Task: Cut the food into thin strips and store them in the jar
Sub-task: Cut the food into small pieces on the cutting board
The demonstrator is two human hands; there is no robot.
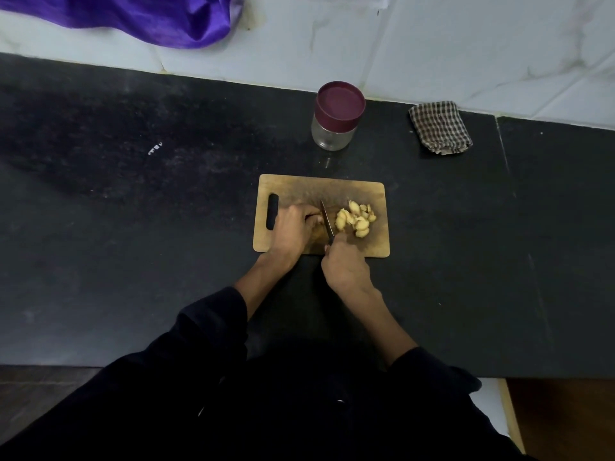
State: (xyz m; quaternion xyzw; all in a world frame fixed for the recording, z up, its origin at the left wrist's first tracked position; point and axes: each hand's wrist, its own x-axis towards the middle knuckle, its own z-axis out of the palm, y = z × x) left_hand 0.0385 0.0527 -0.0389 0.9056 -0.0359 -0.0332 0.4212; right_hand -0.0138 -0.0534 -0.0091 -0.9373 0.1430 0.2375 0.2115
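A wooden cutting board (332,188) lies on the black counter. A pile of pale yellow cut food pieces (356,218) sits on its right half. My right hand (344,264) grips the handle of a knife (326,221), whose blade points away from me, just left of the pile. My left hand (293,229) rests on the board with fingers curled beside the blade; whatever food it holds is hidden beneath the fingers. Behind the board stands a clear glass jar (334,128) with a maroon lid on.
A folded checked cloth (441,128) lies at the back right of the counter. Purple fabric (133,18) hangs over the white tiled ledge at the back left. The counter's front edge runs near my body.
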